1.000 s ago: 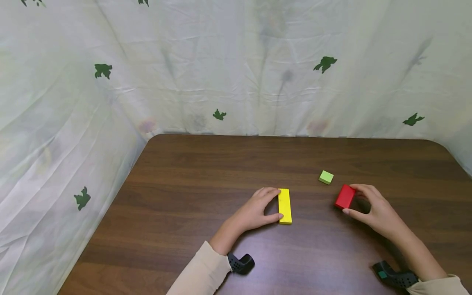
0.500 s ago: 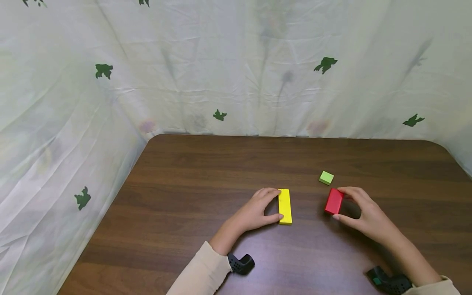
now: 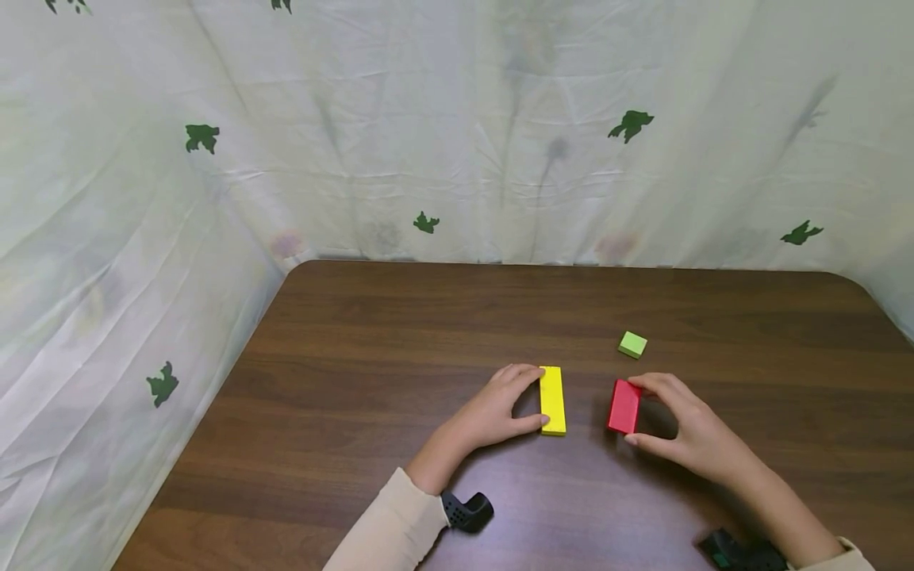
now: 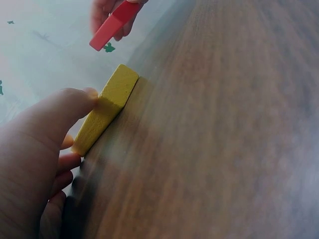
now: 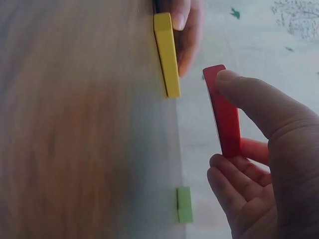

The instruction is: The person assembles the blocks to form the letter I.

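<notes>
A long yellow block [image 3: 553, 401] lies flat on the brown table. My left hand [image 3: 493, 408] holds it from the left side, thumb at its near end and fingertips at its far end. Above the table, to the right of the yellow block, my right hand [image 3: 689, 428] pinches a red block [image 3: 624, 406] by its two ends. In the right wrist view the red block [image 5: 224, 112] is clear of the table surface, with the thumb on its upper end and fingers under the other. A gap separates the red block from the yellow block [image 4: 107, 109] in the left wrist view.
A small light green block [image 3: 632, 345] lies on the table [image 3: 400, 317] beyond the red block. The table's back edge meets a pale hanging cloth [image 3: 457, 135] with green leaf-like shapes. Black devices are worn at both wrists, one a black wrist camera [image 3: 467, 511] on the left.
My right hand has carried the red block leftward and a little toward me, nearer the yellow block. My left hand and the yellow and green blocks have stayed in place.
</notes>
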`<state>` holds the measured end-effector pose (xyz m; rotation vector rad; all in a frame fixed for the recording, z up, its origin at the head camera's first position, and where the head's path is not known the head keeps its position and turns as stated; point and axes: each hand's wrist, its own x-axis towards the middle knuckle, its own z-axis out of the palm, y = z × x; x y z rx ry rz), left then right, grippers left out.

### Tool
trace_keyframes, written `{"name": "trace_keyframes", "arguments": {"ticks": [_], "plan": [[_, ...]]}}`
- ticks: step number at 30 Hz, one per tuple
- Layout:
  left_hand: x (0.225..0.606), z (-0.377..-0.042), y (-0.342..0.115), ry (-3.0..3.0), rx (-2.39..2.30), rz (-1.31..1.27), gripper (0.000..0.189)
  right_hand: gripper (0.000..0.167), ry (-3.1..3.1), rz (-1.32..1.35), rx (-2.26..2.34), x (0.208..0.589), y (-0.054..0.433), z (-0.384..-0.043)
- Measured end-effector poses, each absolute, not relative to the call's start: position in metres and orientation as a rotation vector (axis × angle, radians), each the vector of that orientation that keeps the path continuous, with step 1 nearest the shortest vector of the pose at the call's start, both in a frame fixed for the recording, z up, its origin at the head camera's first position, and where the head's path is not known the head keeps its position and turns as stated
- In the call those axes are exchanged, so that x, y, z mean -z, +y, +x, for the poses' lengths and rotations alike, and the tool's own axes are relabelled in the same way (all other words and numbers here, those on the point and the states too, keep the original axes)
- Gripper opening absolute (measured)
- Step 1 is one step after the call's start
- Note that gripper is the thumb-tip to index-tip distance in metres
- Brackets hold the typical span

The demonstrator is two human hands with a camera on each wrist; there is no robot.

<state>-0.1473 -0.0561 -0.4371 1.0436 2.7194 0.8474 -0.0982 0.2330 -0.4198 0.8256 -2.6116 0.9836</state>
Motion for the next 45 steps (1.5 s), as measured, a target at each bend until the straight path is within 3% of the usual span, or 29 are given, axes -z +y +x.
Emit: {"name": "trace_keyframes", "arguments": {"ticks": [20,45], "plan": [[0.438,-0.147,-0.057,2.733,-0.856,1.065,0.062,0.071,-2.528,1.058,-1.043,0.424,0.204,-0.086],[0.439,-0.147,-0.057,2.734,-0.875,1.082,0.061,0.063,-2.659,1.165,-0.979,0.427,0.18,-0.068]]}}
